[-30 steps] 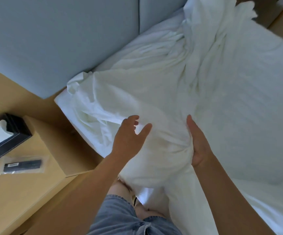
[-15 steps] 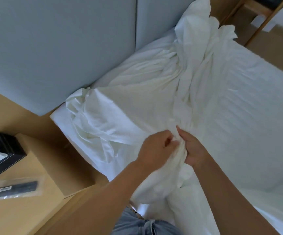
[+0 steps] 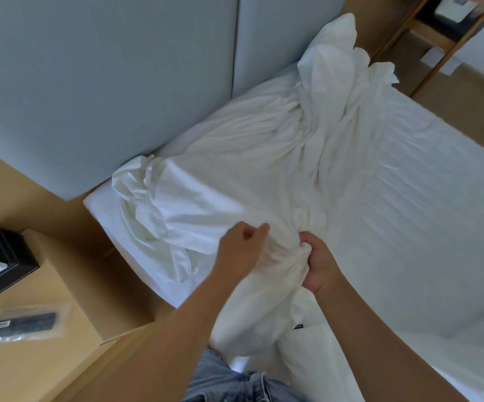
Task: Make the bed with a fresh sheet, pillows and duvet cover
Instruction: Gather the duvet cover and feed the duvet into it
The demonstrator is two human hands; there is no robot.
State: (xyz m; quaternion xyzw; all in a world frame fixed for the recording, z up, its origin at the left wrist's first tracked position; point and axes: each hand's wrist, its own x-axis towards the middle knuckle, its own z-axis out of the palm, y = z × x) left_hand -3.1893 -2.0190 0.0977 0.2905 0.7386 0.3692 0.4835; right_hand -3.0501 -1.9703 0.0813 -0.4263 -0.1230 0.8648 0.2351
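A crumpled white sheet point(image 3: 235, 181) lies across the head end of the bed, bunched in folds from the near corner to the far corner. The white mattress point(image 3: 423, 227) shows bare on the right. My right hand point(image 3: 319, 262) grips a thick bunch of the sheet near the bed's near edge. Just to its left, my left hand point(image 3: 240, 250) has its fingers curled on the same bunch. More white fabric hangs down from the hands toward my legs.
A grey padded headboard point(image 3: 104, 82) runs behind the bed. A wooden nightstand point(image 3: 46, 358) at the left carries a black tissue box point(image 3: 0, 262) and a remote in a plastic bag point(image 3: 17, 326). Another wooden stand point(image 3: 443, 30) is beyond the far side.
My hands came together from apart and gathered the sheet into a bunch. The right hand now holds a thicker wad, and the view has tilted to show more of the bed.
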